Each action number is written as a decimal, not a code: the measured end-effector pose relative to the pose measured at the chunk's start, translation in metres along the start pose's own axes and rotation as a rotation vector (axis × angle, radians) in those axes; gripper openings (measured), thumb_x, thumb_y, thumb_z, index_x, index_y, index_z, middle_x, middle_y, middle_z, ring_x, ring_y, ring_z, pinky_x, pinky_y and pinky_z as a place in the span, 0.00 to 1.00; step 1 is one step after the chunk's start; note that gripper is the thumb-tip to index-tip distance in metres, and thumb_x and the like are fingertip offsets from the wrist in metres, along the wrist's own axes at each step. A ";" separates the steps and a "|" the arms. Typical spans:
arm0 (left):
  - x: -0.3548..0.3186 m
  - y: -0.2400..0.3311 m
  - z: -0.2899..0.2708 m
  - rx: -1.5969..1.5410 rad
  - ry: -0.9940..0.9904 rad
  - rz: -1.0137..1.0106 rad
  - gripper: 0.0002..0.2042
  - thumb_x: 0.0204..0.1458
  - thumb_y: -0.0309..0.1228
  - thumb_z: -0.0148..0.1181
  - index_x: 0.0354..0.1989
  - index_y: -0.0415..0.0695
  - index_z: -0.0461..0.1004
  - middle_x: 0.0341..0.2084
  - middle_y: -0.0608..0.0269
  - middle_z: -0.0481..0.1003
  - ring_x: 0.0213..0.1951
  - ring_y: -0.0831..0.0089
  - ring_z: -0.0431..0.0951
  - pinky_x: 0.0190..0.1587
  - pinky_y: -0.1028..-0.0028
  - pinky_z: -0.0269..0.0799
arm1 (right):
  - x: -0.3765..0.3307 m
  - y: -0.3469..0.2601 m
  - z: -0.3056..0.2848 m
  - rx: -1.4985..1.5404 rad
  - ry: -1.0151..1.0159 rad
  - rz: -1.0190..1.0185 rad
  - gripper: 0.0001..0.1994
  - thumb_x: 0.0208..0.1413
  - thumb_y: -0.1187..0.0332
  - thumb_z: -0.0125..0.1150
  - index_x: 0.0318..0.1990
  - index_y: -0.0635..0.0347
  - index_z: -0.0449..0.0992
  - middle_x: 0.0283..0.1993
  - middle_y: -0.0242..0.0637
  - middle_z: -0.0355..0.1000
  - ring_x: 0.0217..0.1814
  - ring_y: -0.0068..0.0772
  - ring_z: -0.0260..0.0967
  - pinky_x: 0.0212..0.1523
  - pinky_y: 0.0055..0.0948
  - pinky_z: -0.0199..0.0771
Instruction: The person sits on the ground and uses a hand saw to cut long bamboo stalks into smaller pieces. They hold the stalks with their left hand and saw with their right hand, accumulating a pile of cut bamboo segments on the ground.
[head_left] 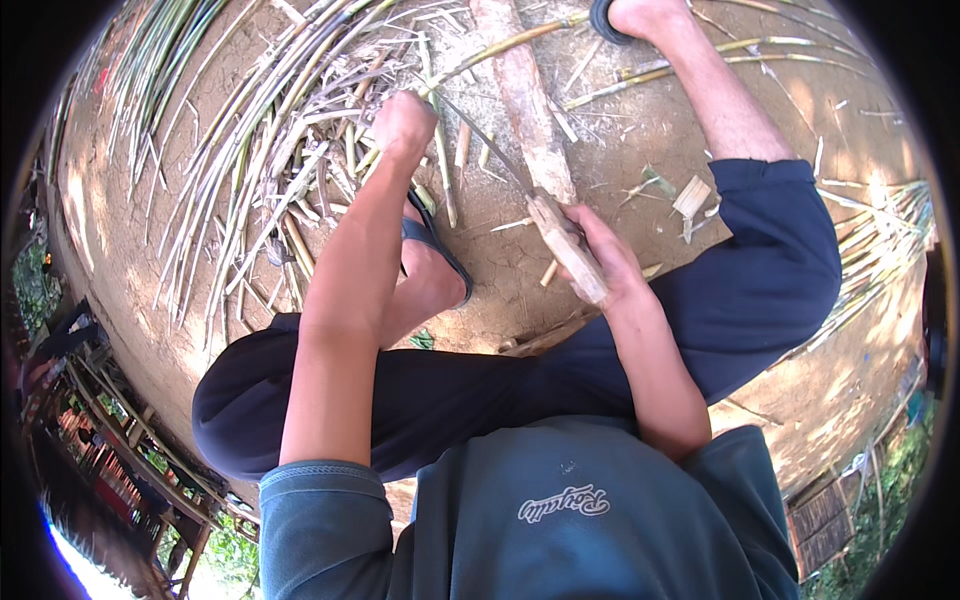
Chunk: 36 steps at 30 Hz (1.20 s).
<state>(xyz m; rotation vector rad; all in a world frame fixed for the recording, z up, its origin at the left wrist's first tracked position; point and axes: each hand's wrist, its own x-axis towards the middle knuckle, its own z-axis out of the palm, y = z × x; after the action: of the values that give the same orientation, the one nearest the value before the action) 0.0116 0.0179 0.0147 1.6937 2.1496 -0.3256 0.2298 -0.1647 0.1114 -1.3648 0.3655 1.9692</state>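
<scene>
My left hand (405,122) is closed round a thin yellowish cane stalk (505,43), which runs up and right across a worn wooden plank (540,150) to near my right sandal. My right hand (607,255) grips the rough wooden handle (568,245) of a long, narrow-bladed tool. Its dark blade (485,140) slants up and left, its far end close to my left fist and the cane. Whether the edge is smooth or toothed I cannot tell, nor whether the blade touches the stalk.
Cut cane pieces and scraps (330,160) litter the dirt around my left sandal (455,260). Long green stalks (165,70) lie at the far left, another bundle (870,260) at the right. A wood chunk (692,195) sits beside my right leg (735,110). Pale dust surrounds the plank.
</scene>
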 end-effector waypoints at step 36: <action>0.000 -0.131 -0.065 0.042 0.775 0.361 0.29 0.47 0.36 0.61 0.59 0.46 0.60 0.50 0.53 0.64 0.56 0.54 0.62 0.56 0.52 0.55 | -0.135 -0.031 -0.058 -0.072 -0.130 -0.842 0.21 0.64 0.62 0.50 0.58 0.69 0.67 0.19 0.24 0.61 0.15 0.14 0.59 0.16 0.15 0.62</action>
<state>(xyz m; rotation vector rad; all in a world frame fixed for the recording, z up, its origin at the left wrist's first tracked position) -0.1252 0.0122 0.0662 2.4617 2.2274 0.4693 0.3182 -0.2283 0.2142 -1.1531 -0.3118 1.3491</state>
